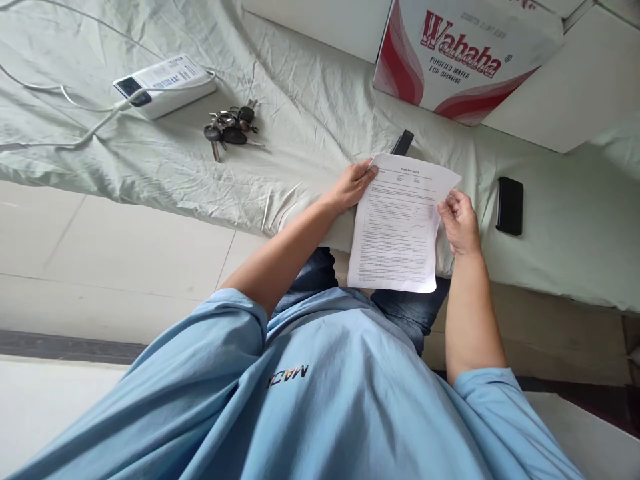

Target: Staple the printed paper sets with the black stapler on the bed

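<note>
A few white sheets of printed paper [395, 227] are held up over my lap, covered in lines of small text. My left hand [353, 184] grips their upper left edge, thumb on top. At the right edge, my right hand [459, 220] has its fingers closed on the paper just below the top corner. Behind the top of the sheets a small black object [403, 143] sticks out, its lower part hidden. To the right of my right hand lies a black phone [510, 206], face type unclear.
A pale green cloth [310, 127] covers the table. On it lie a bunch of keys [233, 127] and a white power bank [167, 85] with a white cable [97, 125]. A Wahaha water carton [460, 53] stands at the back, beside white boxes [575, 80].
</note>
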`<state>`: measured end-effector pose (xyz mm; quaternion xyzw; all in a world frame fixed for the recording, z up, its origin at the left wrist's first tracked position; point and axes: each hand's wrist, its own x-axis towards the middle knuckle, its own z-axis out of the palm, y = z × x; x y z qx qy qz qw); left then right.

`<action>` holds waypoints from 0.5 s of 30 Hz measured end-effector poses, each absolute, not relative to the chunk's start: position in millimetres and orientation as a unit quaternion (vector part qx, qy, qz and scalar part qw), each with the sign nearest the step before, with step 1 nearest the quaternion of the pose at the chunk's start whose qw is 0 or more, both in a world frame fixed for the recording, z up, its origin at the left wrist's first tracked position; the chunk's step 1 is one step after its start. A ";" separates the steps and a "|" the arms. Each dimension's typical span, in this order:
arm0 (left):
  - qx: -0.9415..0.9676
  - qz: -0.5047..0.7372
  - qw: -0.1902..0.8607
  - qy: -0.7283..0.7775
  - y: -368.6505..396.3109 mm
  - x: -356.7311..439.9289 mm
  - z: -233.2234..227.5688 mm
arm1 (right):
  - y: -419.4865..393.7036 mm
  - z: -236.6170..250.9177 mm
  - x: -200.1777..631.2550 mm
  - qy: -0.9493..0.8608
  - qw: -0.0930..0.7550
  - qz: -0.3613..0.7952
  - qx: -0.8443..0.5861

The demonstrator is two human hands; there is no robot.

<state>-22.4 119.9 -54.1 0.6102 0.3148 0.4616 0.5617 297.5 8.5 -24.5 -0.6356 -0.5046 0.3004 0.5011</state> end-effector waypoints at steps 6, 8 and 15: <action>0.549 0.501 0.591 0.314 118.0 -19.7 -44.1 | -73.7 1.6 315.7 -0.453 0.411 0.448 -0.652; 0.528 0.521 0.598 0.302 119.6 -15.1 -43.2 | -101.7 4.0 318.9 -0.438 0.448 0.442 -0.642; 0.460 0.551 0.631 0.292 107.2 20.7 -34.4 | -122.0 -18.2 273.8 -0.423 0.581 0.334 -0.610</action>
